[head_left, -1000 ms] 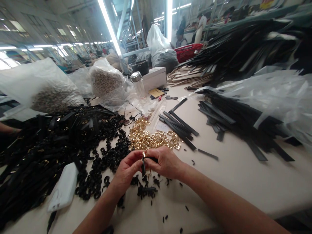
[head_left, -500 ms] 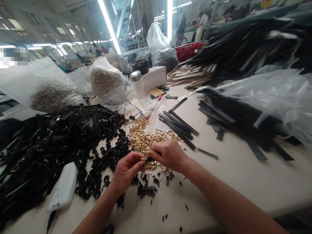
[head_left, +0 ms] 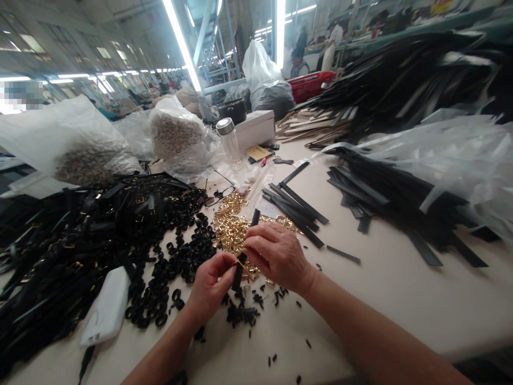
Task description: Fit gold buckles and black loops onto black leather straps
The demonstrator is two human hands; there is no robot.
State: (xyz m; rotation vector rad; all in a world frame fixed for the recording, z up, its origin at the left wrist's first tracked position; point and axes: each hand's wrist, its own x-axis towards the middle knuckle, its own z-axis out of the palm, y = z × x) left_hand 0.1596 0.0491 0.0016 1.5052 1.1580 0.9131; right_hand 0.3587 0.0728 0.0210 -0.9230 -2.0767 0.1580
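Note:
My left hand (head_left: 211, 284) pinches a small gold buckle (head_left: 241, 262) between thumb and fingertips. A short black strap (head_left: 238, 277) runs through or across the buckle; its lower end hangs below, and its upper end sticks up past my right fingers. My right hand (head_left: 278, 258) has its fingers closed on that strap just above the buckle. Behind both hands lies a heap of gold buckles (head_left: 229, 227). Left of it spread many small black loops (head_left: 191, 251). Short black scraps (head_left: 242, 314) lie on the table below my hands.
Black strips (head_left: 294, 208) lie to the right, near a larger bundle (head_left: 417, 208) under clear plastic. At left are a mound of buckled straps (head_left: 52, 251) and a white power bank (head_left: 105, 307). Glasses (head_left: 219, 195), a glass bottle (head_left: 228, 138) and filled bags (head_left: 176, 133) stand farther back.
The black strap now shows at full length through my hands, its top end standing above my right fingers. My right hand has turned, its fingers now pointing more downward. My left hand keeps its pinch.

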